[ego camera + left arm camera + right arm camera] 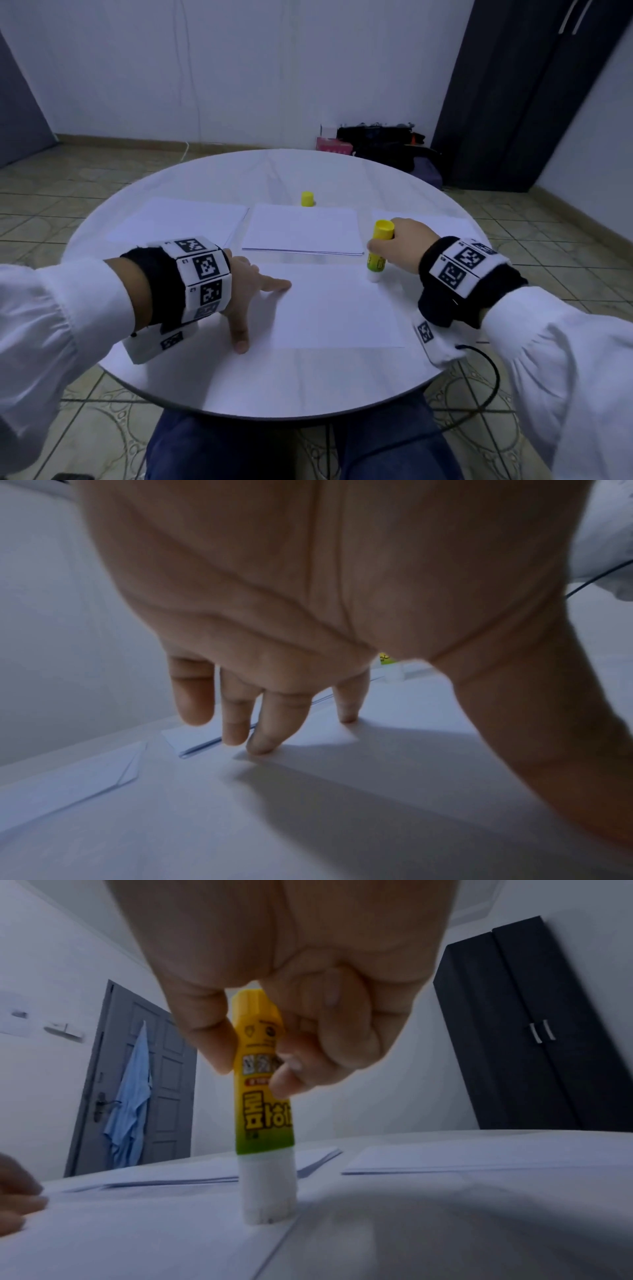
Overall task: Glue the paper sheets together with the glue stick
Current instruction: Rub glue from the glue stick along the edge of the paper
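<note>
Leftmost on the round white table (pixel 212 387) lies a stack of paper (pixel 178 219), well apart from the hands. Next, the left hand (pixel 246 291) rests with straight, spread fingers (pixel 270 723) pressing the left edge of the near sheet (pixel 332 308); it grips nothing. The wrist view shows the fingertips on the sheet's far-left corner, with the thumb down on the table beside the sheet.

Beyond the near sheet, at table centre, lies a second stack (pixel 305 229). The yellow cap (pixel 307 199) stands upright just behind that stack, apart from the glue stick.

Further right, the glue stick (pixel 376 253) stands nearly upright with its cap end off and its white glue end touching the near sheet at the far-right corner. The right hand (pixel 407 246) holds its yellow upper barrel, thumb (pixel 212 1042) on one side and curled fingers on the other, closed firmly round it. A third sheet (pixel 452 222) lies behind the right hand, at the table's right edge. A dark cabinet (pixel 520 102) stands against the wall at far right.
</note>
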A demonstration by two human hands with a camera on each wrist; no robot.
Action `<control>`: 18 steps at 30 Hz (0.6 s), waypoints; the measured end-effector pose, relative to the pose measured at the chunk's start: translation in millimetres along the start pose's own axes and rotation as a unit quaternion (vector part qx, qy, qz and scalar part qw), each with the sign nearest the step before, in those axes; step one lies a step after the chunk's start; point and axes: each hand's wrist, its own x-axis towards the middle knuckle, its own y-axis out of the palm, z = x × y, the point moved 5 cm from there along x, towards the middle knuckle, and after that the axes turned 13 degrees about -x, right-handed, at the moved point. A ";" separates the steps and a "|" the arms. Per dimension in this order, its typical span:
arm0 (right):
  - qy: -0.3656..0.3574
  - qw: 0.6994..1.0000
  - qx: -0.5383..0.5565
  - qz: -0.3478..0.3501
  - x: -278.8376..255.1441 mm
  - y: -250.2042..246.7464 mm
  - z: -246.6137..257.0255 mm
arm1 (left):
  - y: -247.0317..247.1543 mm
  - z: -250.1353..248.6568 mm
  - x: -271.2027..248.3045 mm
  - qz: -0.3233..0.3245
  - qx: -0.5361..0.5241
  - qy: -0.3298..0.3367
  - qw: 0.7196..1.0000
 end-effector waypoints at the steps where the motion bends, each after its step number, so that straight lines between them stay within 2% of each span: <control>1: -0.004 1.000 -0.001 0.002 -1.7 0.2 -1.0 | 0.4 1.2 1.3 0.002 0.000 0.000 1.000; 12: -0.098 0.994 0.005 0.045 -64.0 2.9 -8.9 | -0.2 1.7 6.4 0.006 0.002 0.000 1.000; 16: -0.113 0.992 0.009 0.064 -80.2 3.0 -7.8 | 0.6 1.8 5.3 0.004 -0.004 0.001 1.000; 18: -0.109 0.990 0.055 0.069 -82.9 -0.5 -10.8 | 1.0 2.5 3.1 0.002 -0.007 0.001 1.000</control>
